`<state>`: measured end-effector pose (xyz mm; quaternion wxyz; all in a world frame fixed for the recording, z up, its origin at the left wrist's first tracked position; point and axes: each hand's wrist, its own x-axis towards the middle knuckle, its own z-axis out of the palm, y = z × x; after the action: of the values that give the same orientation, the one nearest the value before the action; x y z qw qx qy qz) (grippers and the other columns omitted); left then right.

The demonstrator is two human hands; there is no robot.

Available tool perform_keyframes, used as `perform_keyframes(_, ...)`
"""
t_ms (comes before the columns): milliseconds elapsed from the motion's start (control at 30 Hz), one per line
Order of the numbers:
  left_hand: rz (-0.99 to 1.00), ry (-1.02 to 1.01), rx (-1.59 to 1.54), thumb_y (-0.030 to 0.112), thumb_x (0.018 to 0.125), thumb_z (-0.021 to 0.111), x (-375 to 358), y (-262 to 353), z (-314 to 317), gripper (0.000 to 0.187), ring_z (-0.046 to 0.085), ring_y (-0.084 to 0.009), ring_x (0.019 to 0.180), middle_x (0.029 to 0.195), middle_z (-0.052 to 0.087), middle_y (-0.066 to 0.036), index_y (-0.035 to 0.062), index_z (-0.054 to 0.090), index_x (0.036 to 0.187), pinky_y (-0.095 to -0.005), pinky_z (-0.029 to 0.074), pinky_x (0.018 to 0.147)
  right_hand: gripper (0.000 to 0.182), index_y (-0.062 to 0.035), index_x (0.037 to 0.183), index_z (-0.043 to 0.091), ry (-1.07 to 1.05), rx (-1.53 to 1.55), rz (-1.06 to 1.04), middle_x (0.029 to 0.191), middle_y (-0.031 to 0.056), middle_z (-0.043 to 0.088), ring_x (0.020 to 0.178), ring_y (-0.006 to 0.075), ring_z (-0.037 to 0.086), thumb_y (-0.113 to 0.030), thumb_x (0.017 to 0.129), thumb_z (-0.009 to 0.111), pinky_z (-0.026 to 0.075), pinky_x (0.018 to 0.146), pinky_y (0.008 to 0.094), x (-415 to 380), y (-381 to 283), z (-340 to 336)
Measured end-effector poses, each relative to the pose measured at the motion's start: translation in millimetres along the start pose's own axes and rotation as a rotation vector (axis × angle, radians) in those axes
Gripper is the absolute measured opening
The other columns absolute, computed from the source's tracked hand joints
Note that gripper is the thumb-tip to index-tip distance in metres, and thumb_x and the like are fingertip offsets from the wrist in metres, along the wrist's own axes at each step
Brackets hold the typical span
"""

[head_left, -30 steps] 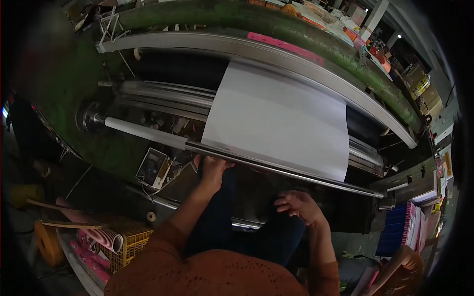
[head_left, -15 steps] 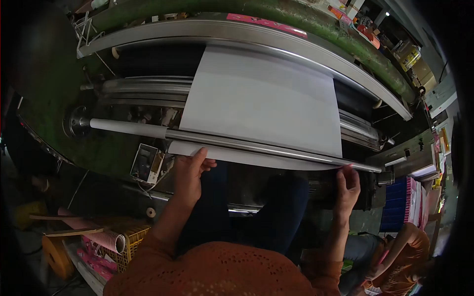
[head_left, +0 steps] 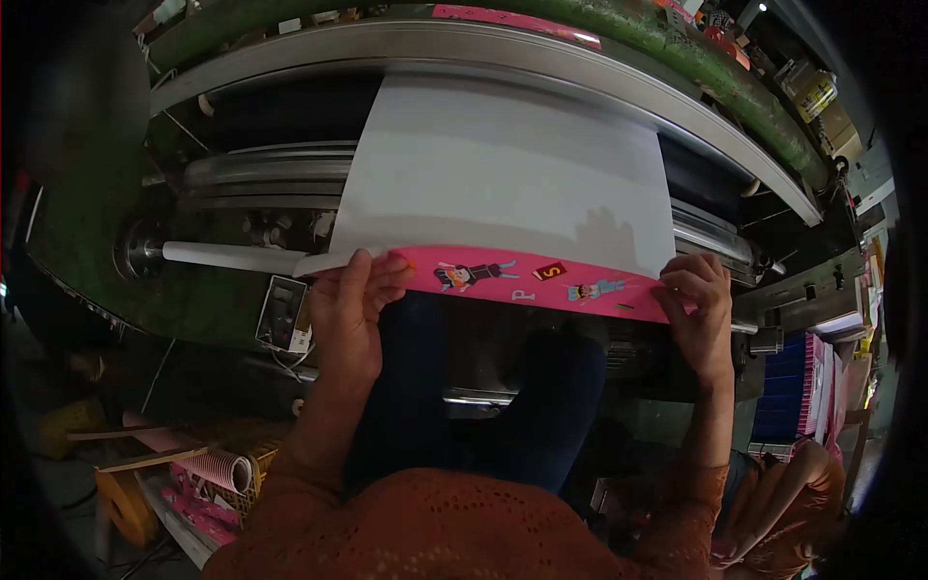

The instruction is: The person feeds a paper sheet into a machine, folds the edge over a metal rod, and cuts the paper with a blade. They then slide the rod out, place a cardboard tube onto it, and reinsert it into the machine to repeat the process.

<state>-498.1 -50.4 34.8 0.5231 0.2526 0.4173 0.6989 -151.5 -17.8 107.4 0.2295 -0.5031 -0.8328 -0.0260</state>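
Note:
A wide paper sheet, white on its upper face (head_left: 503, 174), comes down from the machine toward me. Its near edge is turned up over the metal bar, showing a pink printed side (head_left: 541, 282) with cartoon figures and letters. My left hand (head_left: 350, 314) grips the turned edge near its left end, thumb up and fingers curled. At the right end, my right hand (head_left: 701, 304) pinches the same edge between thumb and fingers. The paper hides most of the bar; a pale sleeve on its left part (head_left: 232, 256) shows, running to a round flange (head_left: 140, 249).
A long metal beam (head_left: 464, 43) and a green roller (head_left: 677, 63) cross behind the sheet. A small control box (head_left: 285, 311) sits left of my left hand. Blue and pink stacked material (head_left: 788, 387) stands at right, near another person's arm (head_left: 788, 498). Paper rolls (head_left: 227, 472) lie lower left.
The sheet's near edge, hanging below the bar before, is now lifted over it with the pink side showing. Both hands have risen and closed on the edge.

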Motion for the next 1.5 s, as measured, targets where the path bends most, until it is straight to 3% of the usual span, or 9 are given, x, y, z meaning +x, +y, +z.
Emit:
perform_keyframes(100, 0.439, 0.02, 0.302, 0.012, 0.092, 0.059, -12, -15, 10, 0.015, 0.068, -0.0221, 0.088, 0.092, 0.069, -0.013, -0.0007, 0.065, 0.097, -0.0315, 0.053, 0.078, 0.017, -0.005, 0.078, 0.065, -0.008, 0.082, 0.063, 0.088, 0.0052, 0.064, 0.089, 0.027, 0.057, -0.008, 0.067, 0.077, 0.041, 0.083, 0.0376, 18, 22, 15)
perform_keyframes(167, 0.961, -0.385, 0.987, 0.003, 0.084, 0.063, -9, -23, 8, 0.017, 0.065, -0.0282, 0.094, 0.099, 0.067, -0.015, -0.0012, 0.064, 0.101, -0.0362, 0.052, 0.084, 0.015, -0.0036, 0.074, 0.065, -0.107, 0.232, 0.065, 0.086, 0.0073, 0.065, 0.088, 0.0277, 0.058, -0.009, 0.067, 0.077, 0.044, 0.081, 0.0374, 27, 39, 27)
perform_keyframes(333, 1.158, -0.528, 1.306, 0.01, 0.073, 0.074, 8, -64, 21, 0.039, 0.056, -0.0282, 0.105, 0.107, 0.06, -0.01, -0.0002, 0.061, 0.109, -0.0386, 0.049, 0.087, 0.017, -0.0048, 0.075, 0.067, -0.254, 0.241, 0.12, 0.087, 0.007, 0.065, 0.09, 0.0276, 0.058, -0.012, 0.064, 0.078, 0.044, 0.082, 0.0386, 31, 48, 45)
perform_keyframes(400, 1.278, -0.502, 1.384, 0.017, 0.072, 0.075, 17, -71, 20, 0.042, 0.054, -0.0254, 0.102, 0.105, 0.057, -0.008, 0.0009, 0.061, 0.108, -0.037, 0.047, 0.084, 0.019, -0.0082, 0.079, 0.067, -0.063, -0.105, 0.167, 0.092, 0.0054, 0.065, 0.094, 0.0263, 0.057, -0.013, 0.064, 0.078, 0.041, 0.083, 0.0401, 23, 29, 51)
perform_keyframes(500, 1.317, -0.478, 1.449, 0.024, 0.074, 0.073, 20, -72, 26, 0.04, 0.053, -0.0229, 0.092, 0.097, 0.055, -0.007, 0.0024, 0.06, 0.105, -0.0352, 0.045, 0.079, 0.02, -0.01, 0.085, 0.067, 0.194, -0.143, 0.085, 0.095, 0.0041, 0.064, 0.096, 0.0264, 0.057, -0.017, 0.069, 0.076, 0.039, 0.082, 0.0407, 3, -13, 68)
perform_keyframes(800, 1.349, -0.465, 1.569, 0.042, 0.079, 0.065, 24, -76, 31, 0.034, 0.049, -0.0191, 0.081, 0.086, 0.052, -0.003, 0.0097, 0.058, 0.089, -0.033, 0.038, 0.067, 0.03, -0.0064, 0.085, 0.061, 0.301, -0.118, 0.084, 0.087, 0.0084, 0.058, 0.084, 0.0285, 0.054, -0.033, 0.077, 0.073, 0.041, 0.075, 0.04, -12, -64, 123)
perform_keyframes(1133, 1.352, -0.345, 1.547, 0.041, 0.079, 0.065, 26, -87, 35, 0.033, 0.051, -0.0213, 0.078, 0.084, 0.052, -0.003, 0.0102, 0.057, 0.085, -0.035, 0.039, 0.064, 0.03, -0.0094, 0.076, 0.055, 0.392, -0.156, 0.009, 0.079, 0.0065, 0.053, 0.079, 0.0269, 0.052, -0.036, 0.078, 0.068, 0.038, 0.067, 0.0385, -5, -65, 135)
perform_keyframes(1300, 1.119, -0.181, 1.571, 0.035, 0.08, 0.062, 7, -85, 55, 0.026, 0.049, -0.0197, 0.077, 0.08, 0.051, -0.005, 0.0114, 0.053, 0.074, -0.0333, 0.036, 0.063, 0.023, -0.0091, 0.078, 0.055, 0.294, -0.208, 0.082, 0.077, 0.0072, 0.054, 0.075, 0.0279, 0.054, -0.03, 0.082, 0.064, 0.039, 0.065, 0.0394, 0, -66, 136)
perform_keyframes(1500, 1.31, -0.095, 1.452, 0.027, 0.08, 0.056, 29, -99, 50, 0.02, 0.049, -0.0199, 0.065, 0.068, 0.049, -0.003, 0.0118, 0.051, 0.068, -0.0332, 0.037, 0.059, 0.02, -0.0109, 0.073, 0.054, 0.271, -0.182, 0.102, 0.069, 0.0054, 0.054, 0.068, 0.0248, 0.055, -0.025, 0.082, 0.065, 0.04, 0.06, 0.0365, 9, -62, 133)
